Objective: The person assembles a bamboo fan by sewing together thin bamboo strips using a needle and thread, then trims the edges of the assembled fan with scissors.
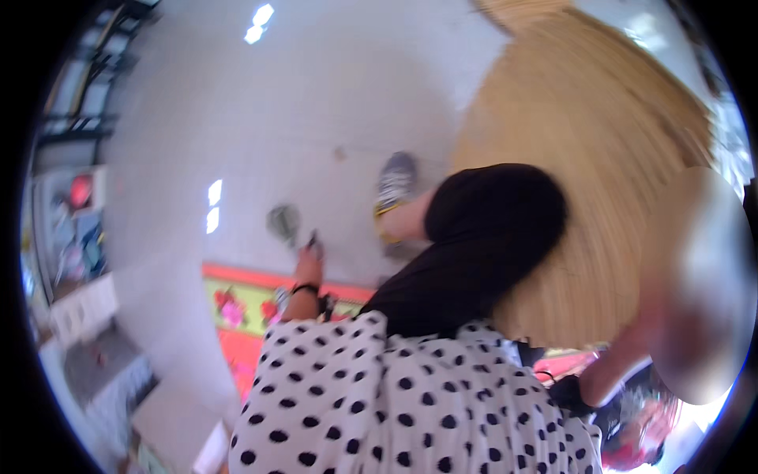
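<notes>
My left hand reaches down over the grey floor, a dark band at its wrist. Its fingers look closed around a small dark thing that is too blurred to name. Just beyond the fingers is a grey-green oval piece with a short stem pointing back at the hand; I cannot tell whether they touch. At the right edge, my right forearm runs into a pale smeared oval patch that hides my right hand. My black-clad bent knee is over a large tan surface with fine ribs.
A grey and white shoe rests on the floor beyond my left hand. A bright floral mat lies beneath my left arm. Dark shelving, boxes and clutter line the left edge. Colourful blurred items fill the lower right.
</notes>
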`<state>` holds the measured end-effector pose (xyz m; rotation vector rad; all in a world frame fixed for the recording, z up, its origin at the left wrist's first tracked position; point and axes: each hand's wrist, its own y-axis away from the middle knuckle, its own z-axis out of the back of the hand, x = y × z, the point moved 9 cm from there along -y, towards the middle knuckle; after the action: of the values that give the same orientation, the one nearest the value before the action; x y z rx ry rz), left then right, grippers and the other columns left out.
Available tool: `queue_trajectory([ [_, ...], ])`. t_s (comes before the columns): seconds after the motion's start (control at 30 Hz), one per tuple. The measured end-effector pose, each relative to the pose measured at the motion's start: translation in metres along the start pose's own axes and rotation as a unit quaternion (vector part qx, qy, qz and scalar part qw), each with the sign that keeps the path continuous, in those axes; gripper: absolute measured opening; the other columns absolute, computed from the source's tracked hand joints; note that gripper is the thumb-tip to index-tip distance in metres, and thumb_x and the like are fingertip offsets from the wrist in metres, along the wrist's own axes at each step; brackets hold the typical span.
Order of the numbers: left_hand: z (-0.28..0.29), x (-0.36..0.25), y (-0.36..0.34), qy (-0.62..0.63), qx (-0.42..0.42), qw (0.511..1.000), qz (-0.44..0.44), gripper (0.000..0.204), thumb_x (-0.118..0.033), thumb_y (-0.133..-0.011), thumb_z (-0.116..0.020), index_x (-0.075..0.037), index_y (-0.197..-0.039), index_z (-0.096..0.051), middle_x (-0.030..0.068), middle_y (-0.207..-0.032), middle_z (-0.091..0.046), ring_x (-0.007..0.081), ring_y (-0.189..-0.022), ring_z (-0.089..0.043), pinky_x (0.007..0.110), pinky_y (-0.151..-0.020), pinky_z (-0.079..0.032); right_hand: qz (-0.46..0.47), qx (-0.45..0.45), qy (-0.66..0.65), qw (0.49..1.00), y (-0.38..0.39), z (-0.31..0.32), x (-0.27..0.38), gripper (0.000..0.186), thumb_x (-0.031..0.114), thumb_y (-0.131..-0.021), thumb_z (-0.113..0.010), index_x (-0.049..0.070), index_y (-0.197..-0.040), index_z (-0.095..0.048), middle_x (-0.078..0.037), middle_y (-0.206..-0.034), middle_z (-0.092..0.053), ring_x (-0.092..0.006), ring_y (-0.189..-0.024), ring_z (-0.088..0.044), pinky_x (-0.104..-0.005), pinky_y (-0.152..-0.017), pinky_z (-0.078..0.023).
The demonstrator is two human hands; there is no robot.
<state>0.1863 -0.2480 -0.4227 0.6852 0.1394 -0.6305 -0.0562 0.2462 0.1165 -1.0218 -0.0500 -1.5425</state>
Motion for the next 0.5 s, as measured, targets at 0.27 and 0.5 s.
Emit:
queue_trajectory([
  [0.27,-0.017,-0.051,-0.036,0.280,0.018,0.959,0.031,0.033,-0.018,-0.081,-0.066,-0.006,-0.108,-0.050,0.0108,-0.086,-0.064,0.0286,-0.072,-0.065,0.038,-0.070,-0.054,0.012,0.074,0.019,0.997,-0.010,-0.014,-0.006,0.027,0.012,-0.093,-0.059,-0.004,-0.073,-0.052,0.004,-0.056,-0.038,-0.0051,-0.056,-0.029,-0.0271,-0.048,-0.023],
  [0.5,0.119,-0.312,-0.009,0.623,0.217,0.704,-0.263,0.026,-0.025,-0.094,-0.050,-0.002,-0.105,-0.056,0.0093,-0.101,-0.062,0.0230,-0.096,-0.062,0.039,-0.090,-0.049,0.014,0.074,0.023,0.997,-0.011,-0.014,0.005,0.026,0.008,-0.088,-0.062,-0.003,-0.069,-0.048,-0.014,-0.054,-0.041,-0.0216,-0.044,-0.035,-0.0330,-0.044,-0.031],
])
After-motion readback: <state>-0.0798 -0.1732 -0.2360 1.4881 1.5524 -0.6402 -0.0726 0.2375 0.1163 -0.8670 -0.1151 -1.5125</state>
